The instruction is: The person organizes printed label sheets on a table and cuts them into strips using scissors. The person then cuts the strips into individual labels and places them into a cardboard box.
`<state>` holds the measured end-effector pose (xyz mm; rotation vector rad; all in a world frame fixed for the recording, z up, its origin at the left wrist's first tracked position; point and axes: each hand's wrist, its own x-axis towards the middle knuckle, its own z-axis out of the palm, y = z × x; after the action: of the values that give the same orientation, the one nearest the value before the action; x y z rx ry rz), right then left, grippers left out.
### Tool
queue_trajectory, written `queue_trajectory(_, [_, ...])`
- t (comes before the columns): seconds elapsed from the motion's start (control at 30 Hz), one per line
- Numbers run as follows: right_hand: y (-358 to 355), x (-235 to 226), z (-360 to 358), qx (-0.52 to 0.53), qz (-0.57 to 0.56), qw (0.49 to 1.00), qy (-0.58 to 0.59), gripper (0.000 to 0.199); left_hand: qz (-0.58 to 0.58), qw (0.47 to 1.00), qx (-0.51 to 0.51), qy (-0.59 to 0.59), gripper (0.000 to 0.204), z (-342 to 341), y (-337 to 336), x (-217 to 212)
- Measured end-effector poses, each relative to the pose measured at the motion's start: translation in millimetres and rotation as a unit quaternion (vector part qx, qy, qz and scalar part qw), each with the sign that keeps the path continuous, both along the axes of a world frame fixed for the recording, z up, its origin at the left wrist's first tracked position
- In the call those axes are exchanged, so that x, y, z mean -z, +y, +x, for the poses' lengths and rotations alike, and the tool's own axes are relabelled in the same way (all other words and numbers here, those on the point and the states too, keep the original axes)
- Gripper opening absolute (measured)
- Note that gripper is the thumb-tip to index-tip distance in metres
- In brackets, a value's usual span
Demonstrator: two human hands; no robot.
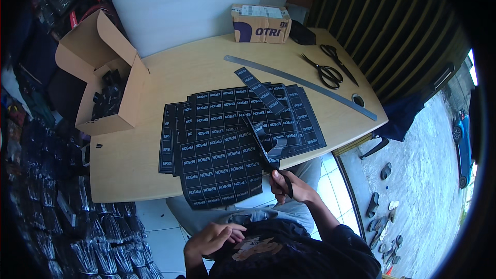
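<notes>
The person's dark shirt (pixel 305 253) lies nearest. Just beside it, on the left, the left hand (pixel 213 240) hangs half open and empty, fingers loosely curled. The right hand (pixel 289 186) has its fingers closed around the handles of a pair of scissors (pixel 266 156), whose blades point away over the black printed sheets (pixel 222 124). These lie in an overlapping pile mid-bench (pixel 129 170), the nearest sheet overhanging its near edge. A cut strip (pixel 253 83) lies across their far side. Beyond are a metal ruler (pixel 299 81) and, far right, two more scissors (pixel 328 75). An open cardboard box (pixel 135 93) stands left.
</notes>
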<state>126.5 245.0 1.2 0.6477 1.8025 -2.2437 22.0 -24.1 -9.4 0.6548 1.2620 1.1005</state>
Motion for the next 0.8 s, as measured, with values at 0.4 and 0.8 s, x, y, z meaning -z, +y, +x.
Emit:
queue_trajectory(0.4, [1, 7, -4, -0.018, 0.016, 0.999, 0.040, 0.051, 0.103, 0.786, -0.093, 0.602, 0.035, -130, 176, -15])
queue_trajectory(0.8, [29, -10, -44, -0.089, 0.027, 0.980, 0.177, 0.061, 0.198, 0.884, -0.096, 0.412, 0.018, -179, 182, -67])
